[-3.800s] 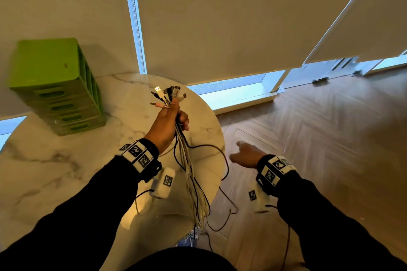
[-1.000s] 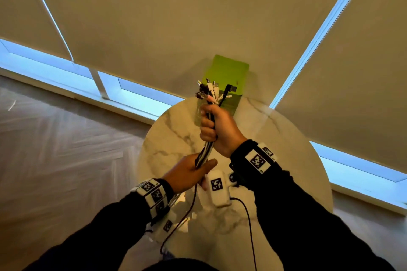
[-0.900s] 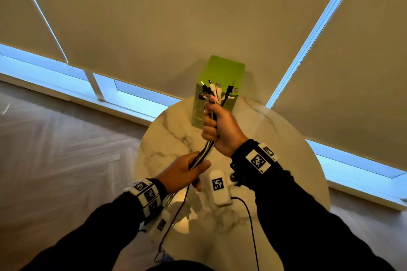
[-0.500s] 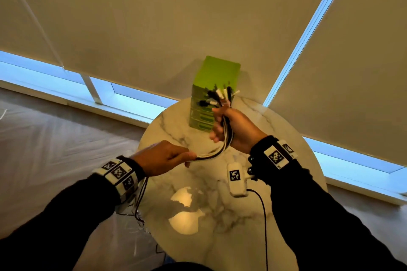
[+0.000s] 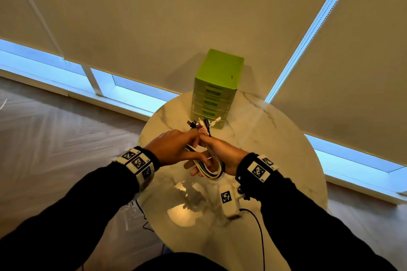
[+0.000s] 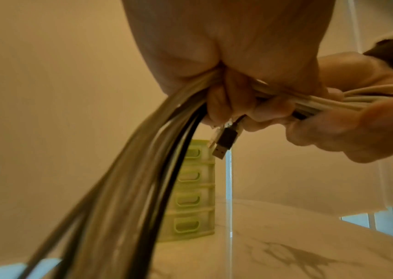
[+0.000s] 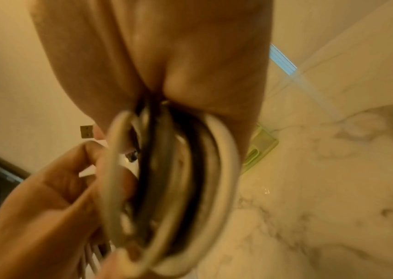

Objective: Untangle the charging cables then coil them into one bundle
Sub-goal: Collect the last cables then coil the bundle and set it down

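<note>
Left hand (image 5: 174,149) sits over the round marble bench (image 5: 275,160), fingers curled round the run of charging cables (image 5: 211,167) that trails down off the near-left edge. Left wrist view: long straight strands hang below the fist, white and black, so plenty is still uncoiled. Right hand (image 5: 220,154), touching the left, grasps the plug ends (image 5: 203,124), which stick up in a bunch above the knuckles, and holds one loop that hangs under the palm. Right wrist view confirms that loop, several strands side by side, blurred.

Progress, my read: untangling looks done, since the strands run parallel and the plugs are gathered; coiling has only begun, one loop in. Left to do: feed the hanging length round, loop by loop.

Room: both hands are held above the bench, bare marble beneath them. Green drawer unit (image 5: 217,88) stands at the far edge, just behind the plugs but apart from them. Blinds (image 5: 154,17) sit close behind it. The tail hangs past the bench edge and could catch there.
</note>
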`<state>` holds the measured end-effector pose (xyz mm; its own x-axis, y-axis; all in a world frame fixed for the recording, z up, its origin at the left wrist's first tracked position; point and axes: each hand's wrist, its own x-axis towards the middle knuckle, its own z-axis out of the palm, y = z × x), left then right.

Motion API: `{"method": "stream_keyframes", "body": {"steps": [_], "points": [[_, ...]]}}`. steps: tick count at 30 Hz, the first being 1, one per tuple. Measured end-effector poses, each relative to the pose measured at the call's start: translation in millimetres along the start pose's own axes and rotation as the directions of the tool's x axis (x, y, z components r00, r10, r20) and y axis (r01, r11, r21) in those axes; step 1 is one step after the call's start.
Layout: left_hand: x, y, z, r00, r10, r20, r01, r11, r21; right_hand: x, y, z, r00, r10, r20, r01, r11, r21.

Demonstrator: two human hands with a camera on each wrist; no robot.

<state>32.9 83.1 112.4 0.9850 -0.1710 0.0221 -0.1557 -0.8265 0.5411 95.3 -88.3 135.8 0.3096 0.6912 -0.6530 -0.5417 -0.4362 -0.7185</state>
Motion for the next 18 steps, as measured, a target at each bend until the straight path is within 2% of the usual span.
{"method": "stream_keyframes", "body": {"steps": [3,9,13,15,17,18], "points": [[-0.3,1.4,7.7,0.988,-0.110,-0.107,0.080,0.963,-0.258,-0.6,5.8,-4.1,0.999,-0.030,-0.031,0.028,0.997,-0.079],[-3.3,-4.2,33.8,0.953,-0.239,-0.186,0.165,0.925,-0.343,-7.7,7.7,-3.4,0.995,-0.103,-0.007,0.103,0.995,0.018],[-14.7,-12.4,32.8,0.975,-0.199,-0.102,0.140,0.899,-0.414,-11.8,6.3,-9.3,0.990,-0.123,-0.066,0.125,0.992,0.035],[-21.3,-22.6,31.7,0.986,-0.154,-0.061,0.121,0.923,-0.365,-13.1,4.9,-13.6,0.982,-0.156,-0.105,0.164,0.984,0.072],[-25.9,-34.7,29.7,0.986,-0.163,-0.036,0.145,0.941,-0.305,-14.5,1.5,-18.0,0.971,-0.212,-0.111,0.224,0.970,0.100],[-27.0,-38.1,27.1,0.979,-0.203,-0.015,0.186,0.922,-0.340,-15.1,-0.7,-19.8,0.965,-0.239,-0.105,0.249,0.963,0.102]]}}
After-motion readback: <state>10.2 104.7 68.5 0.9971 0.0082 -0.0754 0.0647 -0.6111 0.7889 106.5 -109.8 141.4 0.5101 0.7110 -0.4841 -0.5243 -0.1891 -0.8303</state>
